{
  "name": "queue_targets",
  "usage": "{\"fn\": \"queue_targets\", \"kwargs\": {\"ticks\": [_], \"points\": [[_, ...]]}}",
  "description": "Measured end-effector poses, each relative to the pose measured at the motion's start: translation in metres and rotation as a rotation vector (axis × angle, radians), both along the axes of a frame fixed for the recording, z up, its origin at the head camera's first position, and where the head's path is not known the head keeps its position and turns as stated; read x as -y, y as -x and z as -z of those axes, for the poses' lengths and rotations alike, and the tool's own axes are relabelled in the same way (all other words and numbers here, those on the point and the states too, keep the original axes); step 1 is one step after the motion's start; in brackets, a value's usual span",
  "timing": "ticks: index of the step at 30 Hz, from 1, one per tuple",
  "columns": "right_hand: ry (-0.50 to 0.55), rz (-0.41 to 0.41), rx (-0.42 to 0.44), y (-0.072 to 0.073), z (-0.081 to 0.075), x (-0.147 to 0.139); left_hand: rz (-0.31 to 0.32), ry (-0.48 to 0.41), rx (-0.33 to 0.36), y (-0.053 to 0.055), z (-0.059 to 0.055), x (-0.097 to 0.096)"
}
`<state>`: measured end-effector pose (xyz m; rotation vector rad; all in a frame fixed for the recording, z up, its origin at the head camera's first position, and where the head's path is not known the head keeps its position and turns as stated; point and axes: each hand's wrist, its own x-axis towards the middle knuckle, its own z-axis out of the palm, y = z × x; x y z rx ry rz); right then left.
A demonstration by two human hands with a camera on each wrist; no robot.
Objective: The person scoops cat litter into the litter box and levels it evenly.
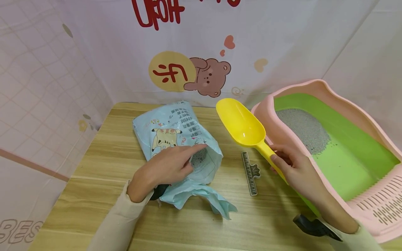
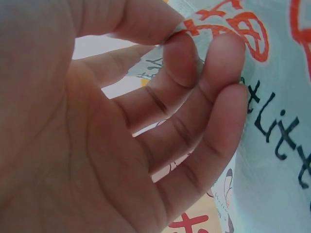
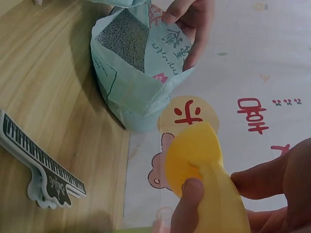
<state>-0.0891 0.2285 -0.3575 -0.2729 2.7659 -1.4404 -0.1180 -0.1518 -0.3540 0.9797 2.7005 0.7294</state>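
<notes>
A light blue bag of cat litter (image 1: 176, 129) lies on the table, its mouth toward the right, with grey granules (image 1: 199, 158) showing inside. My left hand (image 1: 166, 165) is at that mouth; its thumb and fingers pinch the bag's film (image 2: 214, 22) in the left wrist view. A torn flap of the bag (image 1: 201, 195) hangs out below the hand. My right hand (image 1: 293, 165) grips a yellow litter scoop (image 1: 242, 123) by its handle. The scoop is raised over the table between bag and litter box, its bowl tilted up and empty.
A pink litter box (image 1: 282, 129) with a green inside stands at the right, a mound of grey litter (image 1: 303, 129) at its far end. Between bag and box lies a piano-patterned clip (image 1: 250, 173). A printed cloth (image 1: 282, 42) hangs behind the table.
</notes>
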Motion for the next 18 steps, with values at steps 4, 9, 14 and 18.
{"fn": "queue_targets", "kwargs": {"ticks": [4,9,14,18], "points": [[0.010,-0.014,-0.059,0.003,0.010,0.007,-0.001,0.006,0.006,0.000,-0.001,0.000],[0.034,-0.031,-0.040,0.007,0.018,0.017,-0.004,0.012,0.009,0.001,-0.002,0.000],[0.075,-0.022,0.042,0.008,0.027,0.023,-0.006,0.017,0.013,0.001,-0.001,0.000],[0.086,-0.002,0.093,0.009,0.036,0.027,-0.006,0.020,0.026,0.001,-0.001,0.000]]}}
